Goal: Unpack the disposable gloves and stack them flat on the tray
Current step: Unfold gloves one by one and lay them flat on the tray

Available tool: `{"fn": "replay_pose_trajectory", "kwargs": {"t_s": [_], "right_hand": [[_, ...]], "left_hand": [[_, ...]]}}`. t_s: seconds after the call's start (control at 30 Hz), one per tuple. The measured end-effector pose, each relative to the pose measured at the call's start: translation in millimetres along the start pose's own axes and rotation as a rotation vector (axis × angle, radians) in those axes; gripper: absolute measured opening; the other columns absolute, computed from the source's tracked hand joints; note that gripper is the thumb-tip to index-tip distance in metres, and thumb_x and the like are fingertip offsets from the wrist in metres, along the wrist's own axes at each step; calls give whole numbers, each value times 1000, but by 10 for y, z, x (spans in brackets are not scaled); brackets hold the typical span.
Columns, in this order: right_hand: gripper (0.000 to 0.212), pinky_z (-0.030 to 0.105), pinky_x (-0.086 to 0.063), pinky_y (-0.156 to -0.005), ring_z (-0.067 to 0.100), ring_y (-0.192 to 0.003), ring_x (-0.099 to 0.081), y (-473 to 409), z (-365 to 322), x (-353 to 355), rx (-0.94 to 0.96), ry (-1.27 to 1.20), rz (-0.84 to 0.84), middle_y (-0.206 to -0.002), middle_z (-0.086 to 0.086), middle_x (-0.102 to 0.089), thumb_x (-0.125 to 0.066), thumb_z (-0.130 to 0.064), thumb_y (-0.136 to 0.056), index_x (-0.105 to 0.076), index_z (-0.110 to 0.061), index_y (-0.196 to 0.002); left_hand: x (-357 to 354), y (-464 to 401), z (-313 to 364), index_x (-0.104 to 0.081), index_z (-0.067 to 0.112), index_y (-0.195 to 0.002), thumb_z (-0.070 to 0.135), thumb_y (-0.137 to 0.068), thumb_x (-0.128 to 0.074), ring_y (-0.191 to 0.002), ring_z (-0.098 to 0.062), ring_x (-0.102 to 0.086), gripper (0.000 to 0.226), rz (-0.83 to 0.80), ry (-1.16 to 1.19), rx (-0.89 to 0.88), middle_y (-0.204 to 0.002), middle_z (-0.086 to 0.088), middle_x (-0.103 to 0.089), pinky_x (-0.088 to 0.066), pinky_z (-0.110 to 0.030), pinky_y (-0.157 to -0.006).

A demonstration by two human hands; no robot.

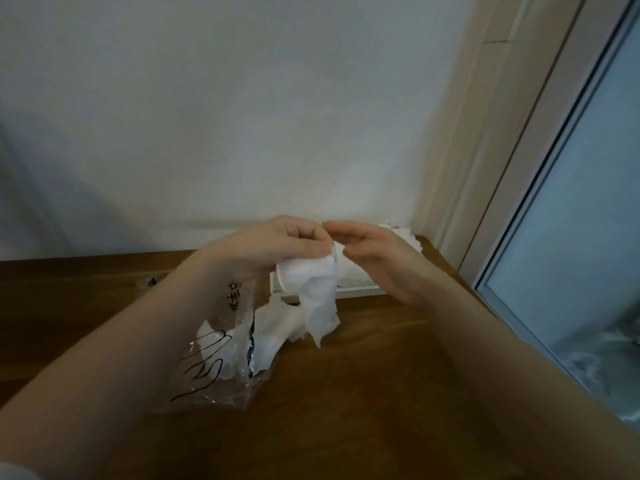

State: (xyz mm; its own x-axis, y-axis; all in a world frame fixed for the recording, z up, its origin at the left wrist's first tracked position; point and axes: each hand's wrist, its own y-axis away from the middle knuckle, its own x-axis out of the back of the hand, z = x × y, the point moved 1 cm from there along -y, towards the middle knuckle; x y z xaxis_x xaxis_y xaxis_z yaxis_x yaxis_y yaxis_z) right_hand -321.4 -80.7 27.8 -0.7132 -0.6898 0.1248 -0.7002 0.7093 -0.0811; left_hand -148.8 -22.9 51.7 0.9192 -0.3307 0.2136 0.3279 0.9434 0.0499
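Task midway. Left hand (287, 242) pinches one crumpled glove (317, 292), lifted above table (381, 375) in front of white tray (346, 291). Right hand (377, 258) fingers loosely extended, touching nothing clearly. One clear bag (225, 355) lies open on table, more gloves spilling out, count unreadable. Tray possibly holds some already; hands block view. Flattening and stacking remain.

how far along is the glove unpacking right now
Under way. Done: the clear printed bag lies open on the wooden table, and some gloves seem to lie on the white tray behind the hands. In hand: the left hand grips a crumpled glove while the right hand reaches for it. Left: white gloves spilling from the bag.
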Motion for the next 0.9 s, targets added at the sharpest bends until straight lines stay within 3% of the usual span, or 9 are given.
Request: {"fn": "replay_pose_trajectory", "kwargs": {"t_s": [0.07, 0.17, 0.33, 0.5, 0.6, 0.67, 0.73, 0.83, 0.9], "right_hand": [[55, 33, -36, -109, 14, -121, -53, -19, -11, -1, -28, 29, -163, -123, 3, -62, -43, 7, -75, -56, -11, -124], [33, 33, -43, -101, 24, -106, -60, -33, -2, 49, -75, 165, -229, -110, 15, -66, -53, 4, -83, -63, -6, -112], [11, 20, -49, -75, 9, -76, -60, -16, -50, 321, -83, 171, -34, -81, 0, -67, -60, -4, -86, -70, -7, -87], [10, 11, -36, -44, 3, -50, -49, -26, -75, 462, -143, 428, 221, -77, -2, -64, -63, -15, -89, -70, -12, -82], [14, 16, -34, -36, 8, -42, -49, -76, -37, 498, -238, 127, 384, -89, 7, -56, -47, -18, -99, -59, -11, -97], [15, 18, -45, -40, 16, -53, -67, -101, -20, 462, -255, -182, 414, -107, 11, -54, -42, -19, -101, -53, -10, -107], [11, 22, -54, -50, 25, -66, -72, -135, -10, 464, -154, -327, 459, -110, 13, -53, -43, -17, -101, -51, -10, -97], [15, 29, -57, -77, 26, -86, -69, -183, 10, 545, 33, -336, 527, -100, 13, -56, -46, -11, -99, -50, -11, -84], [17, 30, -52, -82, 21, -90, -62, -243, 46, 620, 110, -174, 557, -96, 6, -61, -47, -12, -97, -52, -16, -82]], "left_hand": [[39, -31, 91, -71, 19, -75, 17, -78, -67, -69, -10, -62, 5, -35, -110, -1, -75, 2, -68, -50, -18, -59], [97, -95, 219, -70, 17, -75, 13, -80, -68, -62, -7, -60, 7, 57, -210, -36, -69, 2, -65, -48, -16, -55], [184, -169, 272, -60, 14, -98, 13, -72, -70, -61, -14, -64, 27, 59, -268, 82, -71, -2, -66, -53, -23, -55], [179, -302, 202, -65, 13, -98, 1, -80, -67, -76, -14, -63, 22, 169, -270, 72, -91, -3, -67, -51, -19, -62], [141, -424, 134, -70, 10, -92, 12, -85, -66, -68, -21, -48, 8, 346, -273, 40, -83, -7, -66, -38, -24, -57], [119, -517, 114, -68, 2, -93, 19, -89, -61, -65, -17, -47, 18, 455, -256, -24, -81, -8, -62, -38, -22, -55], [91, -594, 135, -63, -4, -94, 17, -94, -54, -62, -11, -51, 23, 497, -159, -94, -78, -7, -60, -43, -16, -51], [62, -670, 160, -61, -2, -94, 19, -98, -45, -67, -14, -58, 26, 525, -113, -147, -85, -11, -64, -46, -18, -48], [75, -730, 165, -58, -2, -91, 20, -99, -43, -67, -10, -63, 28, 563, -207, -199, -86, -9, -67, -45, -19, -45]]}}
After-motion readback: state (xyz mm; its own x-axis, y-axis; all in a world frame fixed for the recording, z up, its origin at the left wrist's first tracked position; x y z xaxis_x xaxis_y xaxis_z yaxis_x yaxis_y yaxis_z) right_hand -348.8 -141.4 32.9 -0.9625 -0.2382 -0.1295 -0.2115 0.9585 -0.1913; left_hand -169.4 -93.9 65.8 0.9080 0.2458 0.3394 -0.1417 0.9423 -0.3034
